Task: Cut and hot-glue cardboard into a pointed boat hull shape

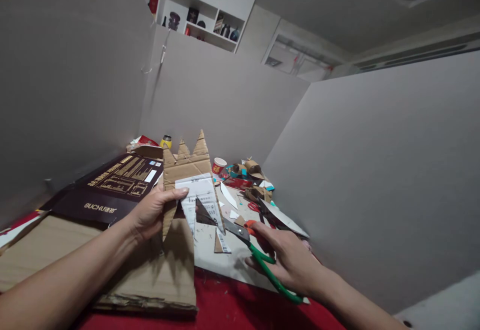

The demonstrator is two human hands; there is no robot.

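Observation:
My left hand [153,207] grips a piece of brown cardboard [187,166] by its left side, thumb pressed on a white printed label. Pointed spikes run along the cardboard's top, and its lower edge has pointed notches. In my right hand [288,257] are scissors [270,270] with one green and one orange handle. Their blades reach the cardboard's lower right corner; whether they touch it I cannot tell. Just below the blades, a small triangular offcut [222,242] with barcode-like print lies on the white surface.
A flat cardboard box [150,275] and a dark printed box [116,185] lie at the left. Farther back stand a paper cup [219,165] and a yellow can [166,142]. Cardboard tubes [253,167], red-handled scissors [254,206] and scraps lie at right. Grey panels [375,170] surround the table.

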